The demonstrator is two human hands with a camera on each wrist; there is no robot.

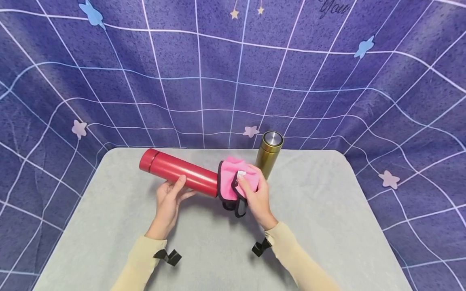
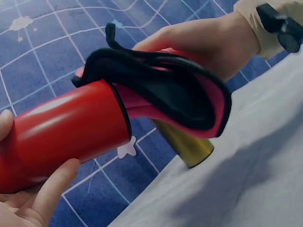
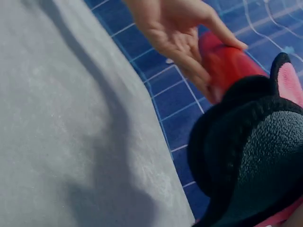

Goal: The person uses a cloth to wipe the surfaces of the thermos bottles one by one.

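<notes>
A red thermos bottle [image 1: 185,171] is held in the air, tilted, by my left hand [image 1: 170,202], with the thumb on its near side and fingers beneath. Its black-rimmed end meets a pink cloth with black edging [image 1: 230,184]. My right hand [image 1: 256,198] grips this cloth, which looks like a soft sleeve or pouch. From the left wrist view, the pink piece [image 2: 220,101] gapes with a dark lining beside the bottle's end. Whether the bottle's end reaches inside it is unclear. The right wrist view shows the dark lining [image 3: 270,146] close up.
A gold thermos bottle [image 1: 267,157] with a silver-topped lid stands upright behind my right hand, near the table's back edge. The grey-covered table [image 1: 218,250] backs onto a blue grid-patterned curtain [image 1: 218,93]. Black straps sit on both wrists.
</notes>
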